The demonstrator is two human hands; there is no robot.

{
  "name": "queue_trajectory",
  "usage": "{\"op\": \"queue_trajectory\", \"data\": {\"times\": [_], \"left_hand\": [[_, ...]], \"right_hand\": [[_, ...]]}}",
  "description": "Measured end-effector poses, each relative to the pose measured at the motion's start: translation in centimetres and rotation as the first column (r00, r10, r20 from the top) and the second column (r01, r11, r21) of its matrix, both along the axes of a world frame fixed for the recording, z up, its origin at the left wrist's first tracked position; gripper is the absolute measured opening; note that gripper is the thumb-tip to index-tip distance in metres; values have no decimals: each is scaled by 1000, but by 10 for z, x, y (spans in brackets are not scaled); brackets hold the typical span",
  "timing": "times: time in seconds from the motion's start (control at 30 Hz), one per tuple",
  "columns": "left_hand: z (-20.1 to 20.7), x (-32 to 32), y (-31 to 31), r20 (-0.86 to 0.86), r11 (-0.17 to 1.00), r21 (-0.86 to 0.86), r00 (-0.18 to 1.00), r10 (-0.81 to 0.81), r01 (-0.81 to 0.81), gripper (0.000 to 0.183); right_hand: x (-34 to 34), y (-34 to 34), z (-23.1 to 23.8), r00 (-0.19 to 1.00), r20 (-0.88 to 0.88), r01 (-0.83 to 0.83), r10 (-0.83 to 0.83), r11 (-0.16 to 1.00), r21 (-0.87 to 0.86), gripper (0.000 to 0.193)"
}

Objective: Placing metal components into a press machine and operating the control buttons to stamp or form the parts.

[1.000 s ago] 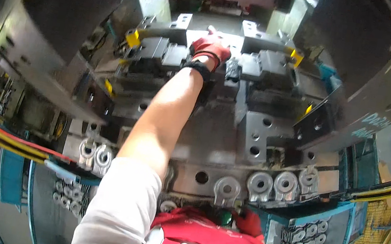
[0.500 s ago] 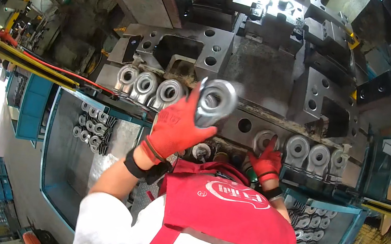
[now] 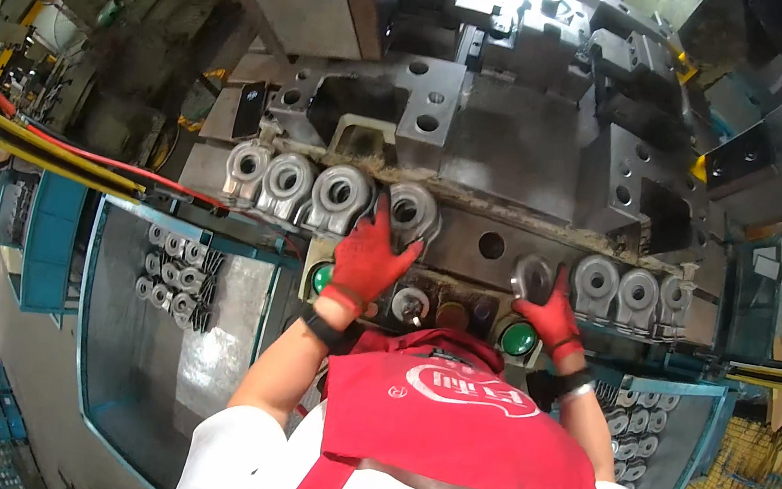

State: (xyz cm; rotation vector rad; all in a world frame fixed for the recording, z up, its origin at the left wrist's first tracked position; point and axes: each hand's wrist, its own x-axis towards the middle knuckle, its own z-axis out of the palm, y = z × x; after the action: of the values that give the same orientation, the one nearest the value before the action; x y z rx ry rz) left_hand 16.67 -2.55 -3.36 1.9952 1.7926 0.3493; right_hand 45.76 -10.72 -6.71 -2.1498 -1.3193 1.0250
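My left hand (image 3: 372, 260), in a red glove, has thumb and fingers around a silver ring-ended metal part (image 3: 409, 209). That part rests on the front ledge, at the right end of a row of similar parts (image 3: 340, 199). Farther right, my right hand (image 3: 553, 323), also red-gloved, grips the side of another ring-ended part (image 3: 533, 278), which looks tilted on the ledge. Just to its right stands a second row of such parts (image 3: 595, 285). A round hole (image 3: 491, 246) in the ledge lies between my hands.
Heavy steel die blocks (image 3: 433, 99) rise behind the ledge. Green push buttons (image 3: 517, 338) sit below it, near my hands. A blue-framed bin (image 3: 91, 301) with stacked parts is at left, another bin (image 3: 702, 433) at right. A red hose (image 3: 101, 153) runs along the left.
My left hand has lowered its part from the air onto the ledge beside the left row. My right hand has shifted slightly right, and its part now looks tilted.
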Motion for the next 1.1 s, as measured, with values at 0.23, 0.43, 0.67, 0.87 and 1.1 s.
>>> {"op": "queue_trajectory", "data": {"times": [0.23,0.43,0.67,0.87,1.1], "left_hand": [[19,-31,-16,308,971,235,951,-36,-39,69],[11,-65,-20,485,900,383,874,-3,-209,62],[-2,-95,-18,539,839,319,812,221,-440,48],[-20,-108,-19,622,804,259,729,286,-536,45],[-27,-107,-12,614,796,225,716,332,-563,44]], "right_hand": [[-7,39,122,923,-327,-91,204,940,330,99],[-6,192,192,863,505,-216,5,907,361,105],[7,343,225,815,579,-96,29,992,86,112],[23,408,202,823,492,-329,283,944,6,55],[38,443,129,975,135,-208,174,928,310,31]]}}
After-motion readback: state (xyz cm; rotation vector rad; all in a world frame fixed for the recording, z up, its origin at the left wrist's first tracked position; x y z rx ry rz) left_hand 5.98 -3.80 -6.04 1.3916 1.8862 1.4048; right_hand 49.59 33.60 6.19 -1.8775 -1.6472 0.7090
